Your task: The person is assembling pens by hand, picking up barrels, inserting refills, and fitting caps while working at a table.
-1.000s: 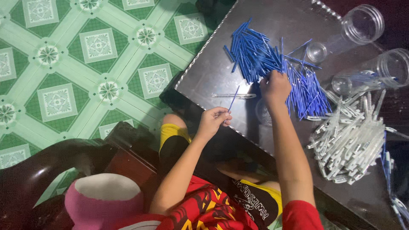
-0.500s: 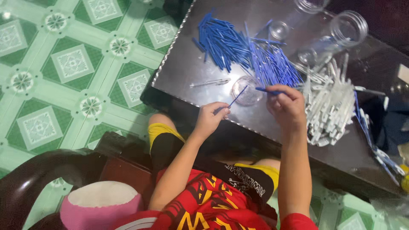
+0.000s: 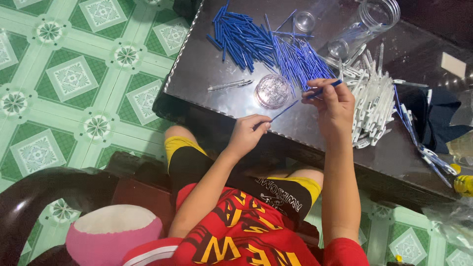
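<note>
One camera, worn on the person's head, looks steeply down from above and close by. It takes in the near edge of the dark tabletop in the upper part, both hands mid-frame, the lap below them, and green patterned floor tiles at left.

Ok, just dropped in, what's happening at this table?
A seated person is working over a dark table. The left hand pinches a thin blue refill by its end, while the right hand holds a blue pen barrel at its other end. Behind the hands lie a pile of blue barrels, a heap of white pen parts and a small clear round lid.
</note>
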